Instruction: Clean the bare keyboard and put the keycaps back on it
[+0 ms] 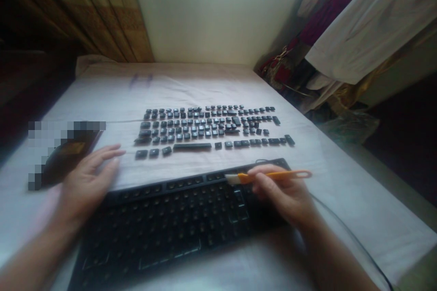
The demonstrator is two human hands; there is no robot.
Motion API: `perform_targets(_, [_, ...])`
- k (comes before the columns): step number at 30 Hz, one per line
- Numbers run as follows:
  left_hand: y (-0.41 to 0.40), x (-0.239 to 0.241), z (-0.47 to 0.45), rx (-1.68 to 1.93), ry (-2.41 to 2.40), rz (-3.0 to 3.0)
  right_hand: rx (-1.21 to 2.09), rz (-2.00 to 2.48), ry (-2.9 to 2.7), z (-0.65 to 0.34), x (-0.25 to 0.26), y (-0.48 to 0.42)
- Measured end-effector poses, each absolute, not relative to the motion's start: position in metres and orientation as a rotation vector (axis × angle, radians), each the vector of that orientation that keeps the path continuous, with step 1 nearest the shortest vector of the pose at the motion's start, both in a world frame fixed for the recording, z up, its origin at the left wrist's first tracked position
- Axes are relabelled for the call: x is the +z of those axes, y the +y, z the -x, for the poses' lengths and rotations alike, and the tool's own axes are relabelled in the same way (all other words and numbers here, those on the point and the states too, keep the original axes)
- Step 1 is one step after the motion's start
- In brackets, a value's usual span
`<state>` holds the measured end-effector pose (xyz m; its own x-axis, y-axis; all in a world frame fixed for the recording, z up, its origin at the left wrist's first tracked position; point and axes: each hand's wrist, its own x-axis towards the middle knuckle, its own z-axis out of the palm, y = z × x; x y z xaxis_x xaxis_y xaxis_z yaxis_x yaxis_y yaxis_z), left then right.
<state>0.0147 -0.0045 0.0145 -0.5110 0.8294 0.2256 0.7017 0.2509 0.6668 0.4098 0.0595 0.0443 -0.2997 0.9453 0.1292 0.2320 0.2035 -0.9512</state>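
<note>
A black keyboard [164,223] with its keycaps off lies slanted in front of me, rows of bare key posts showing. My right hand [280,188] grips a brush [280,175] with an orange handle, fingers wrapped round it. Its pale bristles rest on or just over the top rows of the keyboard; contact cannot be made out. At the keyboard's upper left corner is my left hand [92,173], fingers stretched out and holding nothing. Beyond the keyboard, loose black keycaps [193,146] are laid out in keyboard-like rows.
A white cloth [205,84] covers the flat surface. Left of my left hand sits a dark object [73,150], partly pixelated. The keyboard's cable [355,236] runs down the right side. Clothes [372,32] hang at the right, and a curtain [102,13] at the back left.
</note>
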Motion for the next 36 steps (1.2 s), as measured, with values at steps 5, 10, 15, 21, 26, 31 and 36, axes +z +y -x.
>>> perform_targets(5, [-0.003, 0.017, -0.018, 1.106, 2.342, -1.444, 1.141, 1.093, -1.770, -0.407, 0.044, 0.058])
perform_targets(10, [-0.003, 0.019, -0.019, 1.101, 2.362, -1.443, 1.198, 1.047, -1.760, -0.408, 0.045, 0.057])
perform_targets(15, [-0.003, 0.020, -0.022, 1.102, 2.352, -1.428, 1.233, 1.004, -1.836, -0.411, 0.045, 0.058])
perform_targets(21, [-0.005, 0.018, -0.019, 1.086, 2.372, -1.409, 1.485, 0.991, -1.822, -0.424, 0.062, 0.061])
perform_targets(26, [-0.005, 0.020, -0.022, 1.089, 2.383, -1.415, 1.537, 0.987, -1.977, -0.434, 0.077, 0.065])
perform_targets(31, [-0.005, 0.025, -0.026, 1.078, 2.376, -1.393, 1.556, 1.023, -2.002, -0.438, 0.076, 0.067])
perform_targets(36, [-0.005, 0.026, -0.026, 1.072, 2.381, -1.378, 1.610, 0.992, -2.085, -0.436, 0.072, 0.069])
